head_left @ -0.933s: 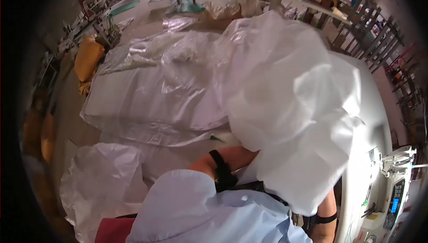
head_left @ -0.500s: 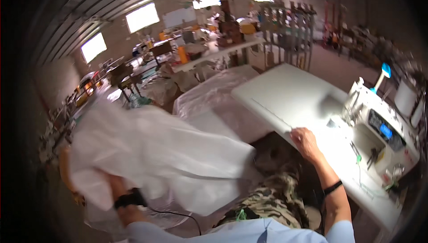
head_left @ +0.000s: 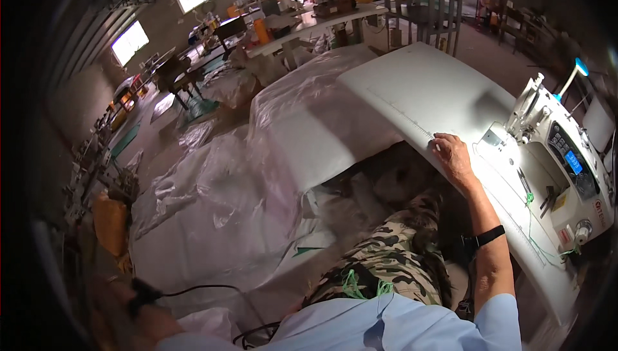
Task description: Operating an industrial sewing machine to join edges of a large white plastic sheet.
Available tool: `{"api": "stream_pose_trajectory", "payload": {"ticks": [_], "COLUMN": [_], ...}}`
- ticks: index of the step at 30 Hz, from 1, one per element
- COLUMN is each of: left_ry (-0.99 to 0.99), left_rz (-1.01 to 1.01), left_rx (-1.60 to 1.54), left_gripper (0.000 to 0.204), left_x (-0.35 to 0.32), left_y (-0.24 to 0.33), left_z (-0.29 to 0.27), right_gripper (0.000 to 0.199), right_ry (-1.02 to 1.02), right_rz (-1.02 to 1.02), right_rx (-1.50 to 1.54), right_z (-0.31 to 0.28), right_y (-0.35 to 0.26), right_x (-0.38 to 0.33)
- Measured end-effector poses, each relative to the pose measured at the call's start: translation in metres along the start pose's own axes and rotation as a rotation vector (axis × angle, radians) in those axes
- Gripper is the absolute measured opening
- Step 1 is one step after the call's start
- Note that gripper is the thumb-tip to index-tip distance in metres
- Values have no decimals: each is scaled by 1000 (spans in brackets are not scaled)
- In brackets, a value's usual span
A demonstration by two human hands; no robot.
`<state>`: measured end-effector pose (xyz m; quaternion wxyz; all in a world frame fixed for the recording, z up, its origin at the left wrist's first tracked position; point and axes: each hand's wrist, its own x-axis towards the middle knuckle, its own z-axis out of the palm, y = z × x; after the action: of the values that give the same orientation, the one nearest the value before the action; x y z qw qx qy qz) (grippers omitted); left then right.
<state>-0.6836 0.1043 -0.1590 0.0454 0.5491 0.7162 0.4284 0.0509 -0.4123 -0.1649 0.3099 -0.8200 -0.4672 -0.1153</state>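
Note:
My right hand rests at the near edge of the white sewing table, beside a ruler scale along that edge. Its fingers are loosely bent, with nothing visible in them. To its right stands a sewing machine, its lamp lighting the needle area. Far down at the lower left, my left hand is dark and smeared by motion; whether it holds anything is unclear. Whitish sheet material shows near the left forearm at the bottom. Clear plastic sheeting over pale material spreads between my hands.
A yellow-orange object stands at the left, near my left hand. A black cable runs from the left wrist toward my lap. Green threads hang at the machine. Metal racks and a cluttered worktable stand farther back.
The big white sheet that billowed over the left side has gone from there, uncovering the plastic sheeting. My left hand has moved down and left. The right hand stays by the table edge.

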Motion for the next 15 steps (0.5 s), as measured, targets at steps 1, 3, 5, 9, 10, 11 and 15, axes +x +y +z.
{"api": "stream_pose_trajectory", "payload": {"ticks": [1, 3, 5, 9, 10, 11, 15], "left_ry": [-18, -90, -219, -683, -883, -670, -1142], "left_rz": [10, 91, 233, 825, 594, 1190, 951], "left_rx": [4, -8, -69, -30, -117, 16, 107], "left_gripper": [23, 22, 21, 27, 32, 39, 47], "left_x": [4, 5, -14, -139, -191, -233, -352], "left_y": [1, 11, 38, 144, 168, 190, 246], "left_z": [16, 60, 125, 269, 294, 309, 335], "right_gripper": [28, 33, 41, 44, 44, 45, 47], "right_ry": [-37, -27, -62, -125, -134, -152, -193], "right_rz": [13, 18, 40, 37, 37, 31, 36], "right_rx": [-49, -75, -136, -154, -135, -126, -115], "right_z": [-2, -4, -7, -14, -17, -19, -24], "right_y": [1, 2, 1, -4, -5, -7, -13], "right_x": [0, -1, -1, 4, 6, 7, 10]}}
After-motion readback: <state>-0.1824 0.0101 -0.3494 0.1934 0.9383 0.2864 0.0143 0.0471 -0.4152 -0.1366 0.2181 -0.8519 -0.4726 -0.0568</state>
